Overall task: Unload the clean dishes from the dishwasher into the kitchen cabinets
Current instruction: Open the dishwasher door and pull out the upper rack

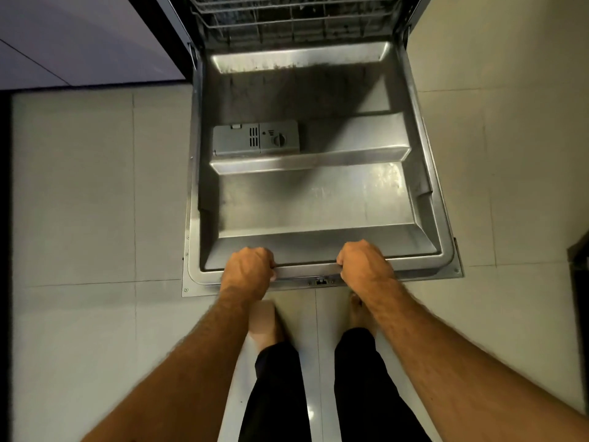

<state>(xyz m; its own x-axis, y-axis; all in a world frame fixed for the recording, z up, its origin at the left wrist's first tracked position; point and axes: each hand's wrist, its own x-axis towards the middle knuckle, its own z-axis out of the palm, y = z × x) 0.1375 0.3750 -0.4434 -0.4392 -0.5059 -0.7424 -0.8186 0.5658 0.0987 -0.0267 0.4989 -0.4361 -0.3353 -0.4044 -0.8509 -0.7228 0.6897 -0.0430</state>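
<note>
The dishwasher door (pixel 318 199) lies folded down flat in front of me, its steel inner face up. My left hand (pixel 250 269) grips the door's near edge left of the latch (pixel 320 281). My right hand (pixel 366 263) grips the same edge to the right of it. Both hands have their fingers curled over the rim. A grey detergent dispenser (pixel 256 139) sits on the door's left half. At the top, the wire lower rack (pixel 293 23) shows inside the dark tub; I see no dishes in the visible part.
Pale floor tiles (pixel 95 202) spread left and right of the door. A light cabinet front (pixel 79 43) stands at the upper left, a dark object (pixel 578 282) at the right edge. My bare feet (pixel 266 327) stand just behind the door's edge.
</note>
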